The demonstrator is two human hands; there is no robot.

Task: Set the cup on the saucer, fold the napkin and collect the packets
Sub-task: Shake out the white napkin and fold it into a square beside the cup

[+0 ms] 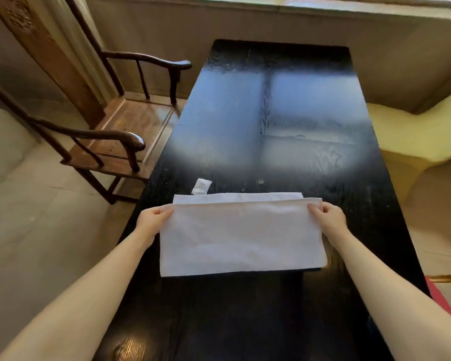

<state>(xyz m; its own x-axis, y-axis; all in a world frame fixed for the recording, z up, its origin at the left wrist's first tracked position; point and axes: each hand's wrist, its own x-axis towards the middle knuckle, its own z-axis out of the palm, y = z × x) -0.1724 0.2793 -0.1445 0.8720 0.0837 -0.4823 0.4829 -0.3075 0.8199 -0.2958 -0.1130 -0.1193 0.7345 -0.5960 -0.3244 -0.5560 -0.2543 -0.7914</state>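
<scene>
A white napkin (pixel 242 235) lies across the near middle of the long black table (pixel 271 113). Its upper layer is doubled over toward me, with a strip of the lower layer showing beyond the fold. My left hand (pixel 151 220) pinches the folded edge at its left corner. My right hand (pixel 328 217) pinches the same edge at its right corner. One small white packet (pixel 201 186) rests on the table just past the napkin's far left corner. No cup or saucer shows in this view.
A dark wooden armchair (pixel 120 131) stands to the left of the table. A pale yellow seat (pixel 414 136) sits at the right. A low wall and window sill run behind the table's far end. Bright glare covers the tabletop's middle.
</scene>
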